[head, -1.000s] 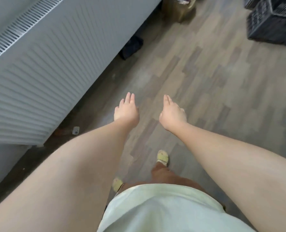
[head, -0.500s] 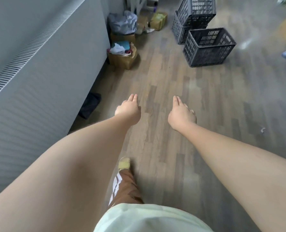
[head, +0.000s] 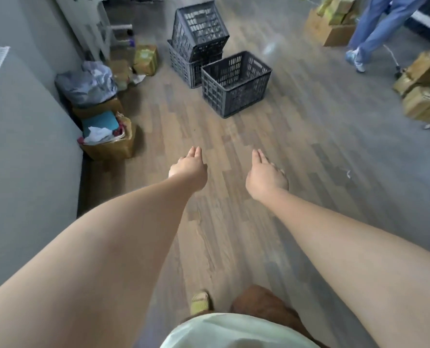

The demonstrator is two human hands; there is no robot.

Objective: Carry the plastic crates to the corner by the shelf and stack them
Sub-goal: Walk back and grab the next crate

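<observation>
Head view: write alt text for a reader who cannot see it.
Both empty hands, left and right, reach forward over a wood floor toward three dark plastic crates ahead, one tilted atop another.

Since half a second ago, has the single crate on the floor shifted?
Cannot tell. The single crate sits lower in view, but the brown box by the wall dropped equally, so the camera moved.
</observation>
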